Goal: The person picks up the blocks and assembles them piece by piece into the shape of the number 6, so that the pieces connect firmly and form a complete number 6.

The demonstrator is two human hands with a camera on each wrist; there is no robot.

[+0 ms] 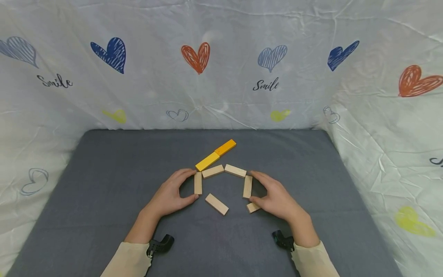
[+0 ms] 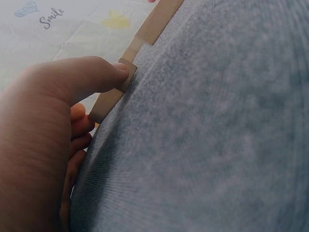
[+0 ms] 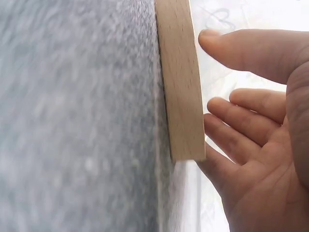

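In the head view, pale wooden blocks form an arch. My left hand (image 1: 173, 192) holds the left side block (image 1: 198, 183) by its ends, thumb at the near end and fingertips at the far one. On the other side, my right hand (image 1: 275, 196) spans the right side block (image 1: 247, 187) the same way, its thumb and index finger at the two ends. Two slanted blocks, a left one (image 1: 213, 171) and a right one (image 1: 235, 171), make the top. The left wrist view shows the thumb (image 2: 108, 72) pressed against the block's end.
A loose wooden block (image 1: 217, 204) lies inside the arch. Another block (image 1: 253, 208) lies partly under my right hand. Behind the arch, a yellow block (image 1: 207, 161) and an orange block (image 1: 225, 147) form a slanted line. Grey cloth (image 1: 131, 161) covers the table; a heart-printed curtain (image 1: 228, 92) hangs behind.
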